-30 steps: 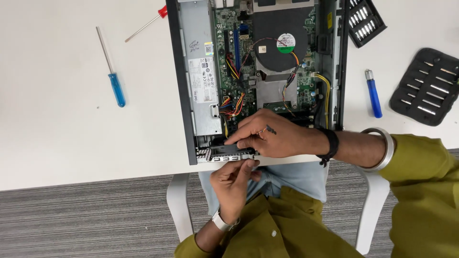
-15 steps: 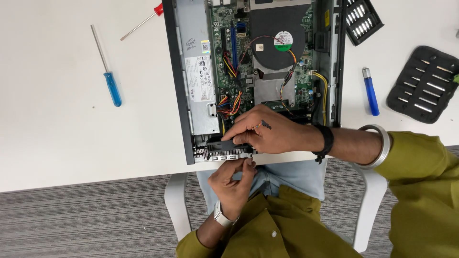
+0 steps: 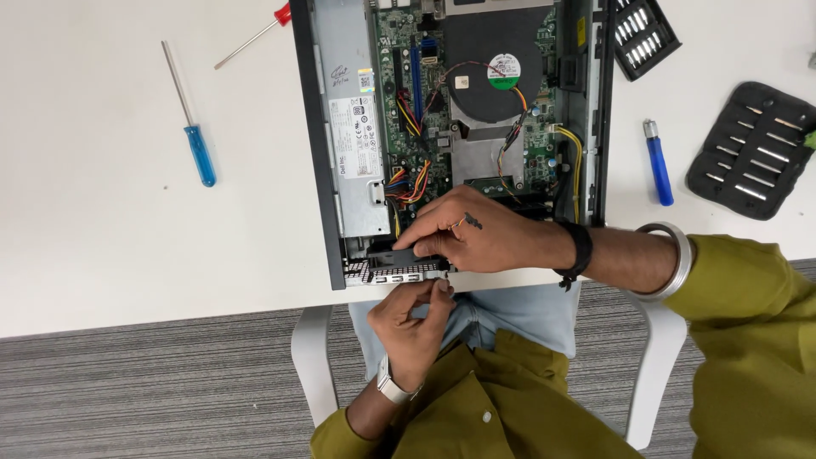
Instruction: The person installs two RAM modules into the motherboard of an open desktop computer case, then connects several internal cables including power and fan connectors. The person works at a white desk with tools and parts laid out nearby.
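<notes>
Fingers of the right hand (image 3: 484, 238) curl closed on a black bracket (image 3: 399, 257) inside the open computer case (image 3: 319, 170); the left hand (image 3: 412, 319) pinches its perforated front edge (white tabletop (image 3: 110, 246), grey carpet (image 3: 144, 391)).

White tabletop (image 3: 127, 246) filling the upper view, evenly lit with soft shadows, grey striped carpet floor (image 3: 144, 399) below its edge, white chair frame (image 3: 310, 361) showing beneath the seated person

Head view, steeply downward, close
</notes>
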